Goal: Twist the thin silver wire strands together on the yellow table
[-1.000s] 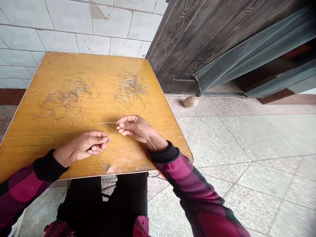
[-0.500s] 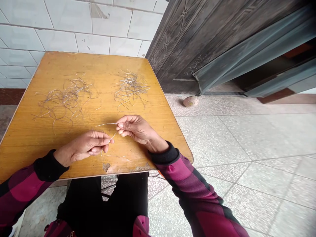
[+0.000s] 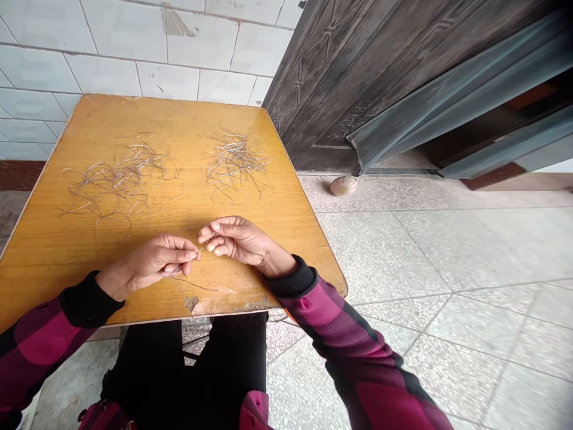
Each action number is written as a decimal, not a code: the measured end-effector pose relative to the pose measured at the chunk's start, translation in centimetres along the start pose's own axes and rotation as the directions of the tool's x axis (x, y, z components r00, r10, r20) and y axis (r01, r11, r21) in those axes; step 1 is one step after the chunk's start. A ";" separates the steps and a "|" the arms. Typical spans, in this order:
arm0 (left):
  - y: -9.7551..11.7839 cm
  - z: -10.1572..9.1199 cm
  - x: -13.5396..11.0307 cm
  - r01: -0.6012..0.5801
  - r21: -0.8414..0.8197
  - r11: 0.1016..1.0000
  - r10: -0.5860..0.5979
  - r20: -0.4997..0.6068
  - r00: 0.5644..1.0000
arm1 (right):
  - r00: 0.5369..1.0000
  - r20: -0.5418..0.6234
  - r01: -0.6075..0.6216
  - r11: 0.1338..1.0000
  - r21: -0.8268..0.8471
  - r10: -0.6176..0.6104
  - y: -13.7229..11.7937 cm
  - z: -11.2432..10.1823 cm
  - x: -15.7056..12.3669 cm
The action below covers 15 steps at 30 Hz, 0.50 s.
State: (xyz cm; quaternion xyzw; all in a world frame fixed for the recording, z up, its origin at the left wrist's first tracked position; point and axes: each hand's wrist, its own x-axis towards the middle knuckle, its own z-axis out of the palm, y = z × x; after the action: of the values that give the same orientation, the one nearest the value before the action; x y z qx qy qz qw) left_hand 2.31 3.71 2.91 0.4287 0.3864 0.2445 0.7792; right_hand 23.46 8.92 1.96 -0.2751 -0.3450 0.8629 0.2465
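Near the front edge of the wooden table [image 3: 58,251], my left hand [image 3: 152,266] pinches a thin piece of wire [image 3: 201,248] between thumb and forefinger. My right hand [image 3: 237,239] is closed on the same wire just to the right, so the fingertips of both hands almost touch. A loose, tangled heap of thin wires [image 3: 114,182] lies on the table's left half. A second, tighter heap of wires [image 3: 235,160] lies at the back right.
A white tiled wall [image 3: 134,48] stands behind the table, and a dark carved door [image 3: 380,77] is to the right. The table's front edge is chipped [image 3: 215,304]. A small round object [image 3: 343,186] lies on the speckled floor by the door.
My right hand has moved left and down towards my left hand. The stretch of wire that showed between and beyond the fingers is now mostly hidden.
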 end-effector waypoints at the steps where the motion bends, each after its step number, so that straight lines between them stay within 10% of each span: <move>1: 0.0 0.0 0.0 -0.009 -0.007 1.000 0.009 -0.007 1.000 | 1.000 0.023 -0.012 1.000 0.004 0.012 0.0 -0.1 0.1; 15: 0.2 1.0 -0.3 -0.120 0.523 0.844 0.293 -0.262 0.919 | 0.999 -0.025 0.018 0.994 -0.111 -0.021 0.0 0.1 -0.1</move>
State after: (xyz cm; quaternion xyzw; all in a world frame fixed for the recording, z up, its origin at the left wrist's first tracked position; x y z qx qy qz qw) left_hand 2.94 3.14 3.55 0.6069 0.5125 0.2890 0.5344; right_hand 23.45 8.78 2.03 -0.2963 -0.3917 0.8363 0.2435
